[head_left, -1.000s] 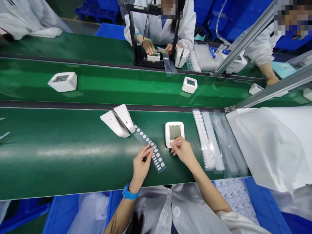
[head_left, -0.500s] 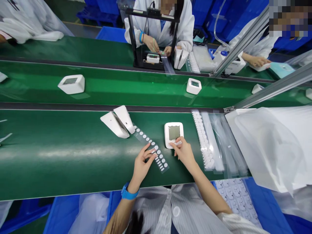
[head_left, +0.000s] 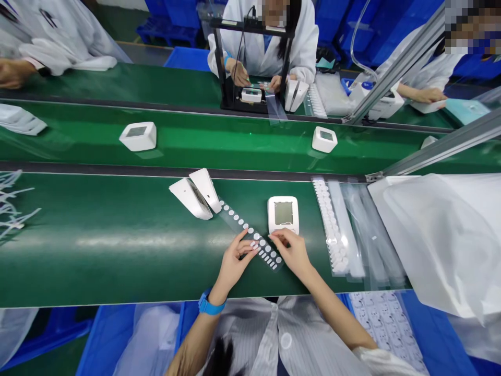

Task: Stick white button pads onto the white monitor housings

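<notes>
My left hand [head_left: 235,262] is closed on a clear strip of white stickers [head_left: 246,226], round ones along it and small oblong ones at its near end. The strip lies slantwise on the green table. My right hand [head_left: 293,254] has thumb and forefinger pinched together between the strip's right edge and a white device with a grey screen [head_left: 283,213]. Whatever is in that pinch is too small to make out. The device lies screen up, its lower edge partly behind my right fingers. Two more white devices [head_left: 191,198] stand on edge, leaning together, at the strip's far end.
Sticker sheets [head_left: 331,230] and clear strips [head_left: 371,235] lie to the right, beside a white bag [head_left: 438,230]. White ties [head_left: 13,206] lie far left. Beyond a dark rail, a green belt carries white devices [head_left: 324,139]. Co-workers sit opposite, one behind a black frame [head_left: 219,65].
My right hand has moved off the device's lower face toward the strip. The strip has shifted slightly right with my left hand. Devices on the belt have moved right.
</notes>
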